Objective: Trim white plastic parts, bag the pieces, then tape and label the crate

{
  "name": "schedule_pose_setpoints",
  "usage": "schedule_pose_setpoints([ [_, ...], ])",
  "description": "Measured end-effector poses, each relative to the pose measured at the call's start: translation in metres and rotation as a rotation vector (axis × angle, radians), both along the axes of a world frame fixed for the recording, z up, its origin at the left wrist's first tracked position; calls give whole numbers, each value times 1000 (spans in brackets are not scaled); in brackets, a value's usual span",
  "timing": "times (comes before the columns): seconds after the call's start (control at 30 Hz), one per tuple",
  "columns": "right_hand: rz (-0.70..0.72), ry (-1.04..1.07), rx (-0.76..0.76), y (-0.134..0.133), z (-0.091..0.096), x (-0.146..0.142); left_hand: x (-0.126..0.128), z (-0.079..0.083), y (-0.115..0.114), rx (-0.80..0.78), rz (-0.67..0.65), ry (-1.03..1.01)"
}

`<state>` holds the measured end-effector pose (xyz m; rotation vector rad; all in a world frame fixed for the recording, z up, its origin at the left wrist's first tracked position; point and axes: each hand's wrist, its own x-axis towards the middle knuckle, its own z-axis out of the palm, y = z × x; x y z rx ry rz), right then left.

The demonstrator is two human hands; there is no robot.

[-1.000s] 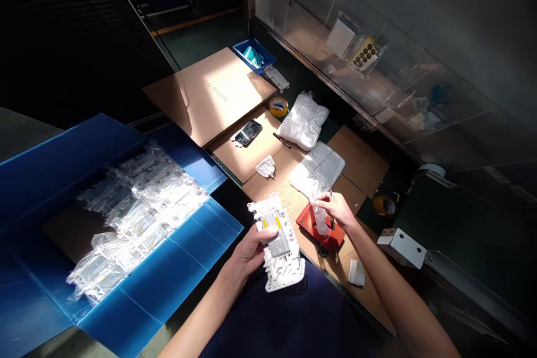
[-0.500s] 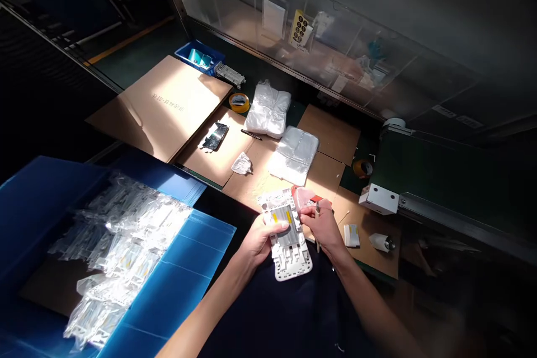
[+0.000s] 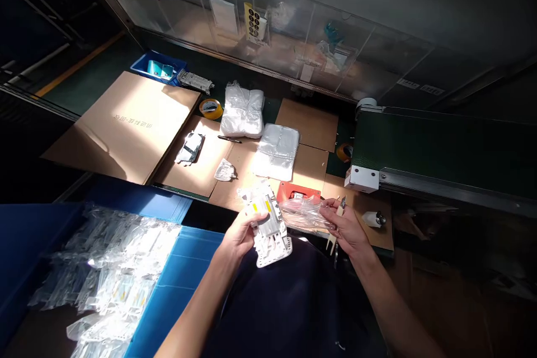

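My left hand (image 3: 242, 232) grips a white plastic housing (image 3: 268, 229), thumb on its grey middle panel with two yellow strips. The housing is tilted, its rounded end toward my body. In my right hand (image 3: 346, 229) is a clear plastic bag (image 3: 306, 212), pinched at one end and stretching left to near the housing. The same hand also holds a slim cream-coloured tool (image 3: 340, 208) with a dark tip above the fingers and a forked end below; its kind is unclear. Behind the bag lies a red fixture (image 3: 293, 189) on the bench.
Bagged parts (image 3: 121, 268) fill a blue box (image 3: 201, 257) at left. Stacks of clear bags (image 3: 277, 151), yellow tape (image 3: 211, 108), a pen (image 3: 230, 139) and a cardboard sheet (image 3: 126, 123) lie on the bench. A green conveyor (image 3: 440, 148) runs along the right.
My right hand has moved right, away from the housing, and now draws out a clear bag. The housing is still in my left hand. The view has shifted.
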<state>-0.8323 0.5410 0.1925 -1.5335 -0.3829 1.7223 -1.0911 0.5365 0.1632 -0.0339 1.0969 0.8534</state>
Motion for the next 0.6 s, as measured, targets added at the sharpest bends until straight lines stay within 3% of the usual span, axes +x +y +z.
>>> schedule_pose_setpoints([
  [0.1, -106, -207, 101, 8, -2, -2, -9, 8, 10, 146, -146, 36],
  [0.27, 36, -485, 319, 16, 0, -4, -11, 34, 23, 544, -745, 334],
  [0.33, 165, -548, 402, 18, 8, -6, 0, 41, 26, 658, -928, 489],
  [0.43, 443, -588, 576, 21, 23, -6, 19, 45, 30, 693, -1070, 628],
  [0.53, 791, -632, 830, 25, 36, 4, 27, 44, 34, 697, -1106, 683],
  [0.6, 953, -703, 934, 28, 40, 15, 24, 42, 36, 645, -1052, 689],
])
